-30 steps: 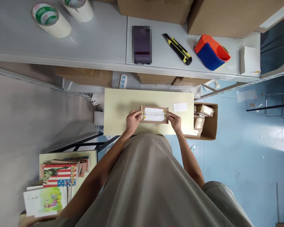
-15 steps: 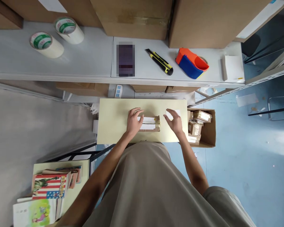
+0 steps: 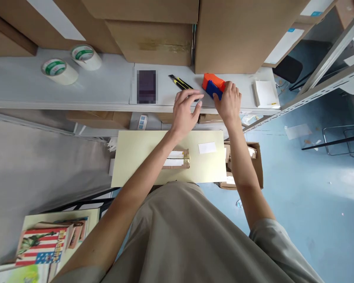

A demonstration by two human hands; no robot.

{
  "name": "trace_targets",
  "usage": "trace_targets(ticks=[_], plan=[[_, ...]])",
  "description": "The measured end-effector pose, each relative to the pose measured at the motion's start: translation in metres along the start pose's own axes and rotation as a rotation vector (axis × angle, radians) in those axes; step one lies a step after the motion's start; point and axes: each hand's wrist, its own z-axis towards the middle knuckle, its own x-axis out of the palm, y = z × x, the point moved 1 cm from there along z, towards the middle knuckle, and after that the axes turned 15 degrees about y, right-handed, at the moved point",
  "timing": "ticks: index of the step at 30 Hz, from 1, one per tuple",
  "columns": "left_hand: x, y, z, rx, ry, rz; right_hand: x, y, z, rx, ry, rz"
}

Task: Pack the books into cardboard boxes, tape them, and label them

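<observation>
An orange and blue tape dispenser (image 3: 212,87) lies on the grey shelf, partly covered by my right hand (image 3: 229,103). The thumb of that hand is at the blue side and its fingers wrap over the orange end. My left hand (image 3: 185,112) hovers at the shelf's front edge, fingers apart and holding nothing. Just behind its fingertips is a black and yellow utility knife (image 3: 179,81), its handle end hidden by the hand. Below, on the cream table, sits a small cardboard box (image 3: 177,161) with white labels and shiny tape, partly behind my left forearm. A white slip (image 3: 207,147) lies beside it.
Two tape rolls (image 3: 59,72) stand on the shelf (image 3: 106,90) at left, with large cartons (image 3: 159,43) behind. A paper stack (image 3: 265,93) is at the shelf's right. An open carton (image 3: 259,173) of small boxes stands right of the table (image 3: 129,157); books (image 3: 44,243) lie lower left.
Both hands have risen from the table to the shelf. My right hand has closed on the tape dispenser, and my left hand has left the small box. The view has shifted slightly.
</observation>
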Motion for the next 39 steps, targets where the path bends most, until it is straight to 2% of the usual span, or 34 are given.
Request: trace_targets(ticks=[4, 8, 10, 13, 18, 22, 26, 32, 35, 39], plan=[[-0.007, -0.007, -0.020, -0.004, -0.018, -0.020, 0.013, -0.005, 0.012, -0.015, 0.002, -0.009], [-0.012, -0.009, -0.052, -0.061, -0.040, -0.063, 0.010, 0.012, -0.008, 0.087, 0.018, -0.027], [-0.013, -0.010, -0.071, -0.099, -0.041, -0.120, 0.008, 0.028, -0.034, 0.144, -0.011, 0.001], [-0.014, -0.015, -0.104, -0.161, -0.007, -0.276, 0.013, 0.061, -0.093, 0.112, -0.022, 0.180], [-0.025, -0.022, -0.170, -0.314, 0.039, -0.578, 0.041, 0.128, -0.193, 0.048, 0.133, 0.739], [-0.043, -0.014, -0.219, -0.467, 0.043, -0.722, 0.067, 0.174, -0.235, 0.099, 0.236, 1.048], [-0.062, 0.000, -0.254, -0.577, 0.073, -0.765, 0.087, 0.202, -0.245, 0.124, 0.381, 1.094], [-0.085, 0.018, -0.282, -0.593, 0.175, -0.774, 0.112, 0.227, -0.241, 0.220, 0.557, 1.008], [-0.095, 0.041, -0.287, -0.615, 0.212, -0.777, 0.117, 0.232, -0.240, 0.234, 0.614, 0.953], [-0.110, 0.083, -0.284, -0.694, 0.174, -0.888, 0.110, 0.233, -0.240, 0.203, 0.762, 0.886]])
